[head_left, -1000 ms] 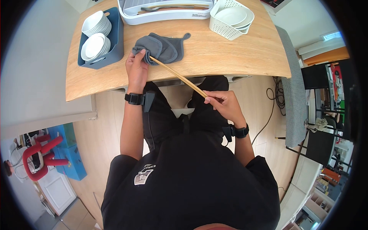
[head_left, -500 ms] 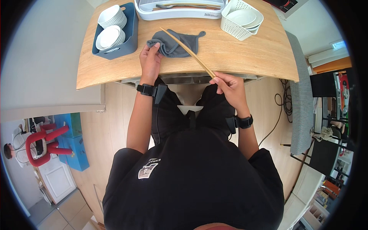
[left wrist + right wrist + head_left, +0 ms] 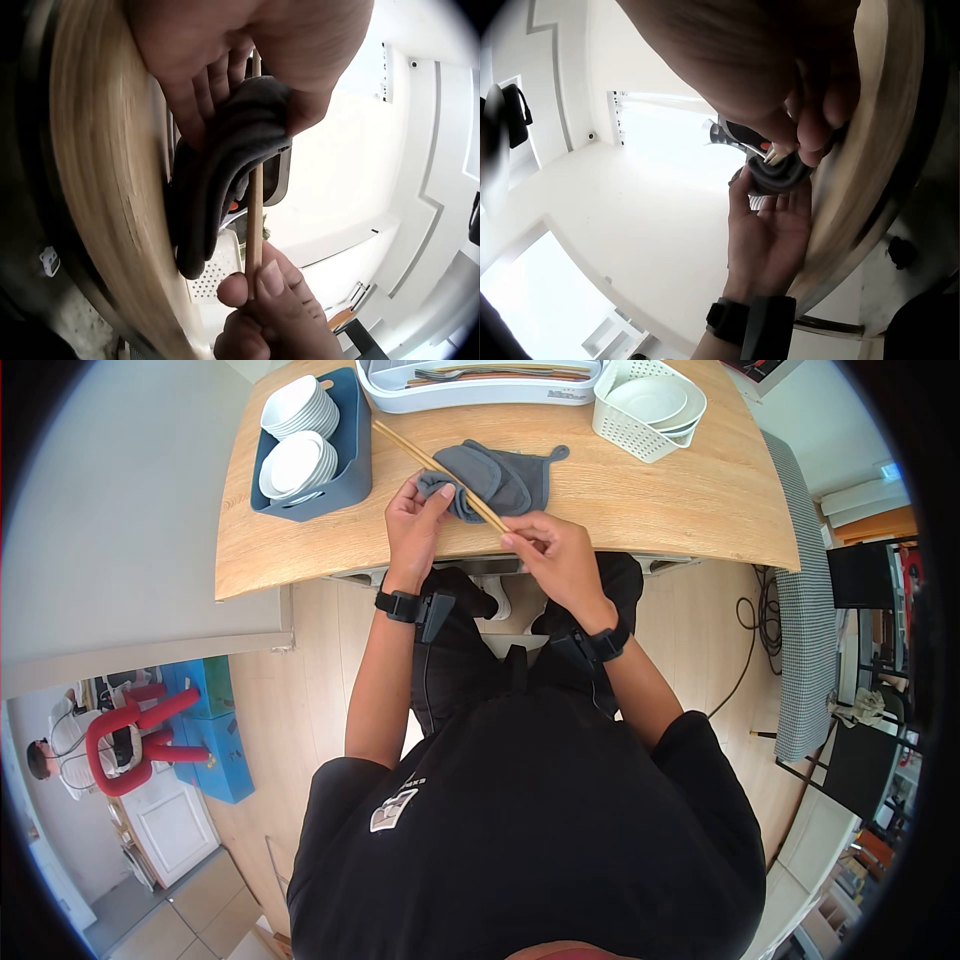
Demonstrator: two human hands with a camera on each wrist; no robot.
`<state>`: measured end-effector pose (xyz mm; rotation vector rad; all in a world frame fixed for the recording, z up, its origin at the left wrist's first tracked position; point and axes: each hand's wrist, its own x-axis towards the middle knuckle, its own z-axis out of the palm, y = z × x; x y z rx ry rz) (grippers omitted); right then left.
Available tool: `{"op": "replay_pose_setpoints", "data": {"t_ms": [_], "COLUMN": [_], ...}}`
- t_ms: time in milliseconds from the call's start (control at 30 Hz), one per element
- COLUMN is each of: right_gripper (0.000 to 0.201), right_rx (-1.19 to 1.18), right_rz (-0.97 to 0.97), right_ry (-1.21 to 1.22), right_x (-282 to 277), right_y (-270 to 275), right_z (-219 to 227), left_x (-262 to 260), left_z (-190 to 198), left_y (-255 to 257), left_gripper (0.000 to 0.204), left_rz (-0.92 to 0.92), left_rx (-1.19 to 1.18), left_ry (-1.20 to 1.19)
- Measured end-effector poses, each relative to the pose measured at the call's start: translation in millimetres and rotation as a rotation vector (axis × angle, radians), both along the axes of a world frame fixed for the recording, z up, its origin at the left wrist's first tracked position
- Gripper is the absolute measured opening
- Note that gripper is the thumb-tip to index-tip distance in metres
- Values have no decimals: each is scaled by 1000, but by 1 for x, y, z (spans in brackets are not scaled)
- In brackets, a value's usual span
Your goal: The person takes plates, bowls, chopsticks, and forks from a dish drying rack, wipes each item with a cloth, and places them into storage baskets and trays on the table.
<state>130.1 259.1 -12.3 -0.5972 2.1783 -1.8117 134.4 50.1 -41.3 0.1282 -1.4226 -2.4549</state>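
Note:
In the head view my left hand (image 3: 412, 532) grips the bunched near-left edge of a dark grey cloth (image 3: 512, 480) with a hanging loop, which lies on the table. My right hand (image 3: 560, 560) pinches a pair of wooden chopsticks (image 3: 405, 444) by their near end, between thumb and forefinger. They slant across the cloth, past the left thumb, and their far tips point up and left beyond it. The left wrist view has a chopstick (image 3: 256, 217) running beside the cloth's thick folds (image 3: 232, 150), partly hidden by the left hand.
A blue bin (image 3: 362, 445) of stacked white bowls (image 3: 298, 465) stands on the table's left. At the back is a white cutlery tray (image 3: 480, 396) with a fork and chopsticks in it. To its right, a white perforated basket (image 3: 622, 438) holds white plates (image 3: 648, 398).
The chopsticks' tips came out of the cloth's fold, lifted over it, and now reach farther beyond it to the left. My right hand has come nearer the cloth; the left still holds it.

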Motion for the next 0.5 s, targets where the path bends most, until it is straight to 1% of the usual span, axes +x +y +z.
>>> {"op": "replay_pose_setpoints", "data": {"t_ms": [33,133,233,267,300,333,400,467,500], "right_gripper": [25,25,23,22,20,18,18,17,17], "right_rx": [3,9,-3,2,7,3,24,12,25], "right_rz": [-1,-27,-55,-48,-40,-44,-25,12,11], "right_ry": [-4,55,90,59,31,5,-19,-119,-111], "right_x": [-1,-1,2,3,4,6,8,8,9], "right_y": [-6,-19,-17,-14,-9,-2,18,40,52], "right_z": [0,2,5,7,10,15,17,12,12], "left_x": [0,0,-4,-4,-5,-5,-4,-5,-5], "left_z": [1,3,3,5,7,10,11,11,10], "left_y": [1,2,2,3,5,7,7,6,5], "left_gripper": [33,32,28,23,23,21,14,12,11], "left_rz": [8,15,25,28,18,46,84,89,99], "left_rx": [-24,-6,-19,-6,3,50,114,147,167], "left_ry": [-9,-54,-76,-71,-60,-49,-39,-29,-30]}}
